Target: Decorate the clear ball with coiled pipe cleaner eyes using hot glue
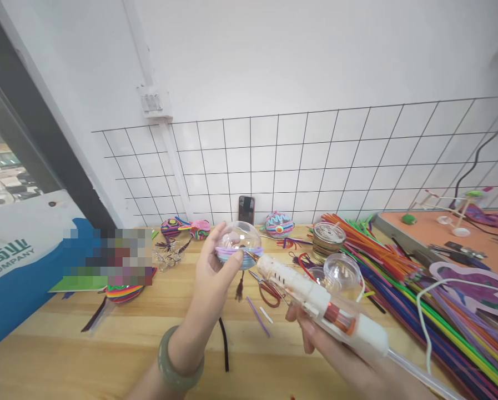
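Note:
My left hand [215, 264] is wrapped round a clear plastic ball [241, 236], thumb in front. Purple and blue pipe cleaner bands cover the ball's lower part, and a dark tassel [240, 289] hangs beneath it. My right hand [321, 333] grips a white hot glue gun [298, 286] from below, with a clear glue stick [419, 375] sticking out of its rear. The nozzle points left at the bands near my left thumb; whether it touches them I cannot tell. Below the nozzle, red-handled scissors [270, 293] lie on the wooden table [149, 350].
Pipe cleaners [448, 322] in many colours pile up at the right, crossed by a white cord [423, 322]. A tin can [328, 240] and clear half-shells [342, 271] stand nearby. Against the wall grid lean a phone [246, 210] and a decorated ball [279, 223]. A striped ball [124, 293] lies left.

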Tool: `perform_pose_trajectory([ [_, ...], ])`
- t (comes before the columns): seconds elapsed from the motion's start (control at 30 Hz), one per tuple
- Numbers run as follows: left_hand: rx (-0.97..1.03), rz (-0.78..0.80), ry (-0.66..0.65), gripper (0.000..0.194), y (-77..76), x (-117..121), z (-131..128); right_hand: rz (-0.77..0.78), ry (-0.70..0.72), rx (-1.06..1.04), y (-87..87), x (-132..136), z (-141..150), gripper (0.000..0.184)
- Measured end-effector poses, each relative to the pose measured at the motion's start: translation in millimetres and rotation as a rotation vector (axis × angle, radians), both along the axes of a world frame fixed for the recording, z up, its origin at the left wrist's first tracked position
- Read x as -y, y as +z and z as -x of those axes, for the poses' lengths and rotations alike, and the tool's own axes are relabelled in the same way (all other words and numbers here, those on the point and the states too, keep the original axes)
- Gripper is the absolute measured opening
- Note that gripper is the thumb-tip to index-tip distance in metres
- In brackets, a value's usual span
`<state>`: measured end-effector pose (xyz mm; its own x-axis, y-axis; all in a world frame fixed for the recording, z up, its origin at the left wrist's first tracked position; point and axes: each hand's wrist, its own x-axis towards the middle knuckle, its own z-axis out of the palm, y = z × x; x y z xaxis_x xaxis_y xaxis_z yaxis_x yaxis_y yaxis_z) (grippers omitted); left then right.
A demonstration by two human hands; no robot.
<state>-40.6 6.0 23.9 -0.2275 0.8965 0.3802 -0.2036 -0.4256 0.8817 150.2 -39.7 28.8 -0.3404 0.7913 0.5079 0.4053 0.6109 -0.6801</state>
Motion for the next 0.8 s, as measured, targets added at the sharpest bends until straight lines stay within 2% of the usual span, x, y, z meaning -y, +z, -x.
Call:
perform_pose_trajectory([
  [0.23,-0.001,0.005,0.008,0.054,-0.6,-0.6,-0.3,-0.007,0.020,0.042,-3.6,-2.0,-4.0,0.020],
  [0.5,-0.010,-0.011,0.018,0.055,-1.3,-1.3,-0.8,-0.033,0.109,0.070,9.2,-5.2,-5.9,0.026],
  [0.8,-0.007,-0.031,0.017,0.055,-3.5,-2.8,2.8,-0.078,0.125,0.055,2.3,-7.0,-7.9,0.024],
])
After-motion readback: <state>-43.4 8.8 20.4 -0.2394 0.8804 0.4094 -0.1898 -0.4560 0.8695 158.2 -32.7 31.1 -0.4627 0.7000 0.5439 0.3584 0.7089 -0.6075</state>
